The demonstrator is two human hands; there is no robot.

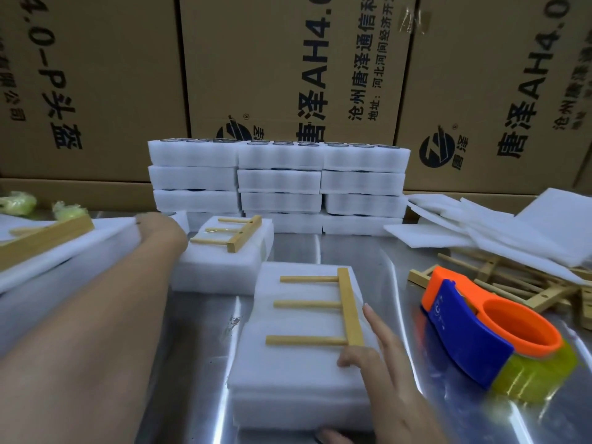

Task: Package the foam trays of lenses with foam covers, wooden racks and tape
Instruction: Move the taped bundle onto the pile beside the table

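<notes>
On a steel bench (pixel 352 251), the right hand (pixel 390 373) rests with spread fingers on a near-edge covered tray (pixel 298 363) with wooden rack (pixel 349 310), seemingly untaped; left hand (pixel 150 222), grip hidden, reaches back; many open trays (pixel 278 181) wait at the back edge, tape dispenser (pixel 490 334) right.

White foam trays (pixel 278 184) and covers (pixel 474 225); pale tan wooden racks (pixel 320 310). The tape dispenser (pixel 487 325) is orange and blue, its tape (pixel 531 376) yellow. Brown boxes (pixel 288 65) carry black print
</notes>
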